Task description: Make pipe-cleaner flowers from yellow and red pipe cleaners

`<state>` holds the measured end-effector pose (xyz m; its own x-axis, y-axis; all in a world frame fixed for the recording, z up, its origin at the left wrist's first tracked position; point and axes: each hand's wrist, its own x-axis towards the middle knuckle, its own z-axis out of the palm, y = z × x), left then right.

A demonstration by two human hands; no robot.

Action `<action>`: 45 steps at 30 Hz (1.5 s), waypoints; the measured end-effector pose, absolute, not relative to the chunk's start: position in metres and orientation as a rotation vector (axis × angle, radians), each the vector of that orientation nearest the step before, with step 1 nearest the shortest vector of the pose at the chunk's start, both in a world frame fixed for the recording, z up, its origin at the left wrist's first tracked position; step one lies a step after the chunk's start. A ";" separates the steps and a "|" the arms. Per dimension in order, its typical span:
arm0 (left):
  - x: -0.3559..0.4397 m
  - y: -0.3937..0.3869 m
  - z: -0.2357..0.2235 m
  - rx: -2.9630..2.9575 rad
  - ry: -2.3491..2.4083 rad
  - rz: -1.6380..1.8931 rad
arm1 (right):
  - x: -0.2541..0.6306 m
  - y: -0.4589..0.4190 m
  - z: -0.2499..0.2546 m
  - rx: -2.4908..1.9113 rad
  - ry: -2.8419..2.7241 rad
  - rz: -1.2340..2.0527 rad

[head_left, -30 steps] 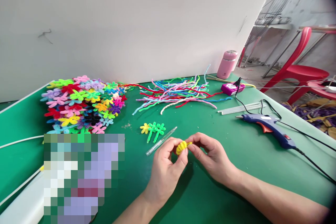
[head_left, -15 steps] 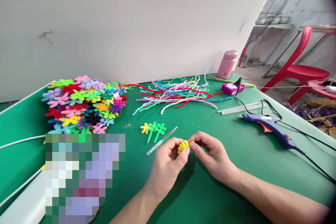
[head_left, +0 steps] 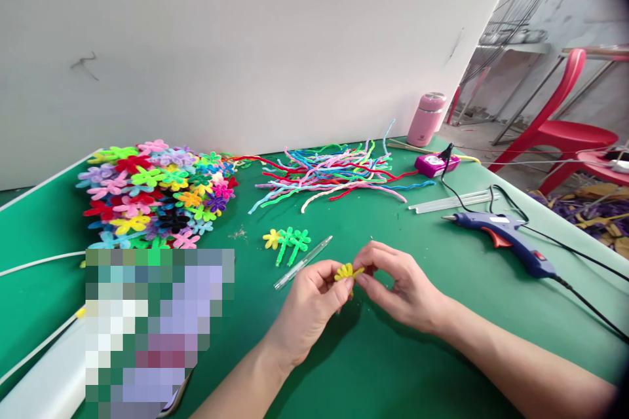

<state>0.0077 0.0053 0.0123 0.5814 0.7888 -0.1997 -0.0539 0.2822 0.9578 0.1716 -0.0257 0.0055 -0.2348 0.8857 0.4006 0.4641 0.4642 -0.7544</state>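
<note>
Between my two hands is a small yellow pipe-cleaner flower (head_left: 345,271) with looped petals. My left hand (head_left: 317,304) is closed, pinching the flower between thumb and fingers. On its right side, my right hand (head_left: 400,285) pinches the flower's short yellow end at the fingertips. Fingers hide part of the flower. Just beyond my left hand lie a clear pen-like tube (head_left: 303,263), a small yellow flower (head_left: 270,239) and two green pipe-cleaner pieces with flower-shaped tops (head_left: 298,243).
A heap of colourful pipe-cleaner flowers (head_left: 147,193) lies left. Loose pipe cleaners (head_left: 334,173) spread along the back. At right are a blue glue gun (head_left: 511,236) with its cord, clear glue sticks (head_left: 455,201), a purple box (head_left: 436,164) and a pink flask (head_left: 426,119).
The yellow flower has turned between my fingers, so its petals now fan upward and its short end shows more. Both hands stay at nearly the same spot.
</note>
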 end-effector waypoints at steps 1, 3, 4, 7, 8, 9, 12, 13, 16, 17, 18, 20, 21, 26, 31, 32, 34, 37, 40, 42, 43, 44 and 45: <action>0.008 0.005 0.013 1.175 0.789 0.652 | 0.174 -0.024 0.006 -1.123 -1.931 0.551; 0.008 0.005 0.014 1.198 0.809 0.652 | 0.178 -0.022 0.007 -1.120 -2.044 0.384; 0.008 0.005 0.014 1.205 0.819 0.648 | 0.179 -0.022 0.008 -1.127 -2.091 0.303; 0.007 0.006 0.015 1.218 0.831 0.597 | 0.183 -0.021 0.010 -1.124 -2.208 0.147; 0.007 0.007 0.015 1.213 0.827 0.572 | 0.184 -0.021 0.011 -1.115 -2.240 0.127; 0.006 0.007 0.015 1.202 0.820 0.551 | 0.185 -0.021 0.012 -1.101 -2.267 0.118; 0.006 0.009 0.014 1.154 0.799 0.516 | 0.186 -0.021 0.014 -1.055 -2.308 0.150; 0.006 0.009 0.014 1.147 0.798 0.511 | 0.186 -0.021 0.015 -1.043 -2.311 0.172; 0.006 0.010 0.014 1.145 0.803 0.501 | 0.186 -0.021 0.017 -1.035 -2.327 0.210; 0.006 0.010 0.014 1.147 0.806 0.502 | 0.186 -0.021 0.018 -1.044 -2.338 0.204; 0.006 0.010 0.014 1.148 0.810 0.505 | 0.185 -0.021 0.019 -1.054 -2.350 0.193; 0.007 0.009 0.014 1.160 0.818 0.516 | 0.184 -0.021 0.021 -1.072 -2.370 0.170; 0.007 0.009 0.014 1.174 0.822 0.524 | 0.183 -0.021 0.021 -1.078 -2.374 0.161; 0.007 0.006 0.016 1.378 0.849 0.578 | 0.178 -0.021 0.019 -1.102 -2.290 0.224; 0.008 0.003 0.017 1.935 0.933 0.699 | 0.172 -0.024 0.016 -1.243 -1.995 0.667; 0.008 0.003 0.016 2.065 0.939 0.740 | 0.172 -0.024 0.016 -1.266 -1.927 0.791; 0.008 0.003 0.014 2.341 0.894 0.835 | 0.172 -0.024 0.015 -1.281 -1.797 1.031; 0.005 0.003 0.010 2.744 0.713 0.904 | 0.173 -0.022 0.012 -1.251 -1.614 1.335; 0.002 0.002 0.010 3.013 0.546 0.886 | 0.173 -0.019 0.009 -1.215 -1.385 1.649; 0.003 0.001 0.010 3.051 0.514 0.876 | 0.172 -0.019 0.008 -1.208 -1.293 1.757; 0.004 0.000 0.010 3.012 0.530 0.870 | 0.172 -0.019 0.007 -1.211 -1.300 1.747; 0.005 0.000 0.011 2.934 0.570 0.871 | 0.171 -0.019 0.007 -1.216 -1.342 1.694; 0.006 0.000 0.011 2.819 0.635 0.870 | 0.171 -0.020 0.007 -1.224 -1.403 1.615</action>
